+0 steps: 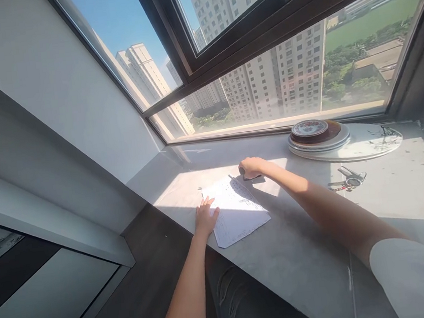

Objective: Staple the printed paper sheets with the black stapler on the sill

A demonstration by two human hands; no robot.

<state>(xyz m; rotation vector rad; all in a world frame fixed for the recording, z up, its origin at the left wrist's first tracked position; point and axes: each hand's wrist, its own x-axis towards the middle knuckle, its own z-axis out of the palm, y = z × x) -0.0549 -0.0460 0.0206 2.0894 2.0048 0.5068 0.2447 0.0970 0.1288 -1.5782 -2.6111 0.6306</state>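
A stack of white paper [237, 215] with dark writing lies on the grey stone sill. My left hand [206, 218] rests on its left edge, fingers spread. Just beyond the paper's upper right corner, my right hand [250, 168] is closed round a small dark object [241, 171], which is mostly hidden by the fingers. A flat dark piece [260, 179] lies beneath that hand. Near the paper's top edge there is a thin dark strip, too small to make out.
Stacked plates [310, 128] stand on an oval board [374, 138] at the back right. A wristwatch [353, 180] lies in front of them, with a beaded string beside it. The window frame [232, 136] borders the sill's back.
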